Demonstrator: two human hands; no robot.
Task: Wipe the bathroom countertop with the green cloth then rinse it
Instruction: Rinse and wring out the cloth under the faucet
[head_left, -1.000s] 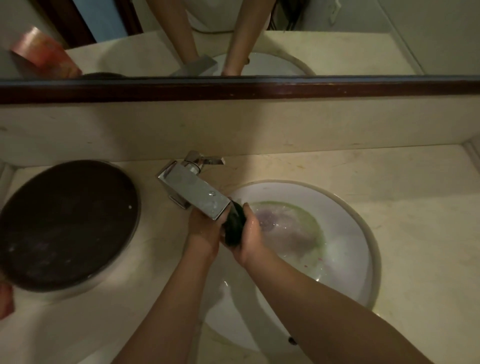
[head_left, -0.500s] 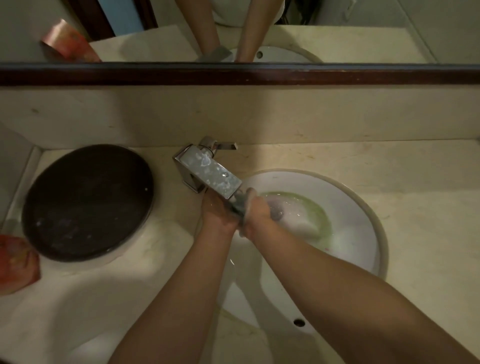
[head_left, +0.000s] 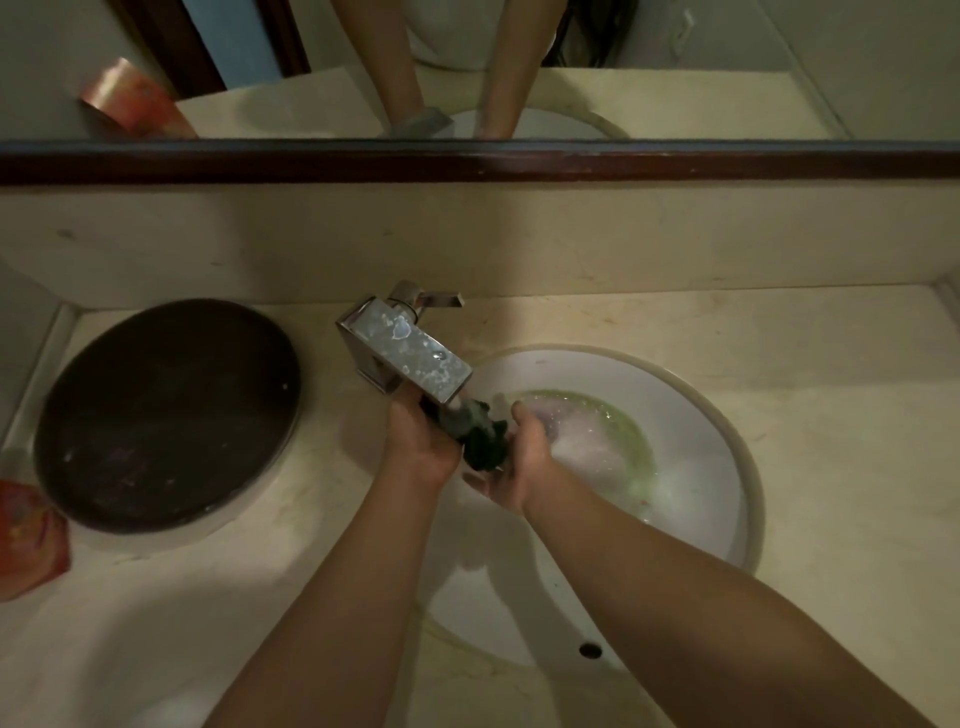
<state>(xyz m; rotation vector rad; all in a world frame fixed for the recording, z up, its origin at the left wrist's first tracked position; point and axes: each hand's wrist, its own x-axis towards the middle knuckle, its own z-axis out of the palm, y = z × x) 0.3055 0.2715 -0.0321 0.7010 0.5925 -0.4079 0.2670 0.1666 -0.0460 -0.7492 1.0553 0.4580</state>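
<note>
While the wadded green cloth (head_left: 480, 439) sits under the faucet spout (head_left: 410, 358) over the basin (head_left: 727, 467), left hand (head_left: 421, 441) gripping it with curled fingers, right hand (head_left: 519, 462) cupping it between thumb and loosely bent fingers, wiping looks done and rinsing is underway, wringing left.

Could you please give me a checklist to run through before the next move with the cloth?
1. The green cloth sits under the faucet spout: ok.
2. The left hand and right hand both hold the cloth: ok.
3. The cloth is above the sink, not the countertop: ok.
4. Water is running onto the cloth: cannot tell, blurred at the spout.
5. Rinse water is clear: not ok, the pool in the sink looks greenish.
</note>
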